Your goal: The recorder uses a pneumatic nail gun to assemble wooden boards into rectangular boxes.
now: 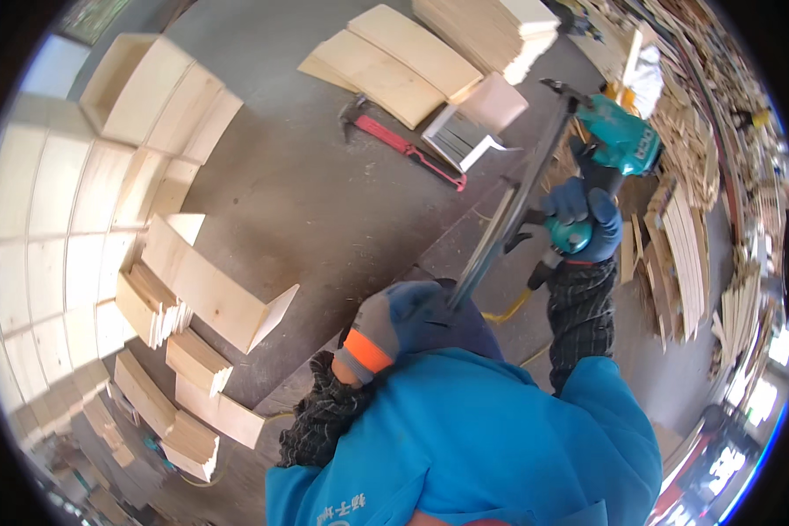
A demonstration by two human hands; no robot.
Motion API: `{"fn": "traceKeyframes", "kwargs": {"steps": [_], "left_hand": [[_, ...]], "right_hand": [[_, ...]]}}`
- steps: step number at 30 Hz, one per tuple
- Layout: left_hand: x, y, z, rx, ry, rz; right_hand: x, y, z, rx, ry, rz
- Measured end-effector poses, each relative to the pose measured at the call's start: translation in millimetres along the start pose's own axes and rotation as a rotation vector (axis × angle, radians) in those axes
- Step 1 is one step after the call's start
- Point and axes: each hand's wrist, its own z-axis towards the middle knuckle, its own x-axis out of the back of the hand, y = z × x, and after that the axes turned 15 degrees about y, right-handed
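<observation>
A teal nail gun (622, 136) is held up in front of me on the right, tilted, with its long metal magazine (519, 197) slanting down toward my body. My right hand (587, 219), in a blue-grey glove, is closed around its handle. At the magazine's lower end is my left hand (399, 320), in a grey and blue glove with an orange band. Its fingers curl in toward the rail, and their tips are partly hidden. On the table ahead, a red-handled claw hammer (399, 142) lies beside an open white box (465, 138) of grey metal strips.
Stacked light-wood boxes (57, 210) rise on the left, with a wooden U-shaped piece (206, 276) and piled boards (193, 359) near them. Thin panels (394, 57) lie at the table's far side. Wood strips (679, 245) are heaped on the right. A yellow hose (510, 307) hangs below the gun.
</observation>
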Motion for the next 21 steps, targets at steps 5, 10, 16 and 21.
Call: {"fn": "traceKeyframes", "kwargs": {"steps": [5, 10, 16, 21], "left_hand": [[-1.4, -33.8, 27.1, -0.150, 0.207, 0.299], [-20.2, -59.2, 104.9, -0.428, 0.291, 0.511], [-48.0, -68.9, 216.0, -0.557, 0.288, 0.499], [-102.0, -55.7, 303.9, -0.592, 0.191, 0.614]], "right_hand": [[53.5, -53.1, -73.4, 0.322, 0.495, -0.625], [113.8, -59.3, -150.0, 0.238, 0.639, -1.117], [204.8, -17.2, -163.1, 0.057, 0.905, -0.997], [319.1, -7.8, -161.1, -0.070, 1.014, -1.301]]}}
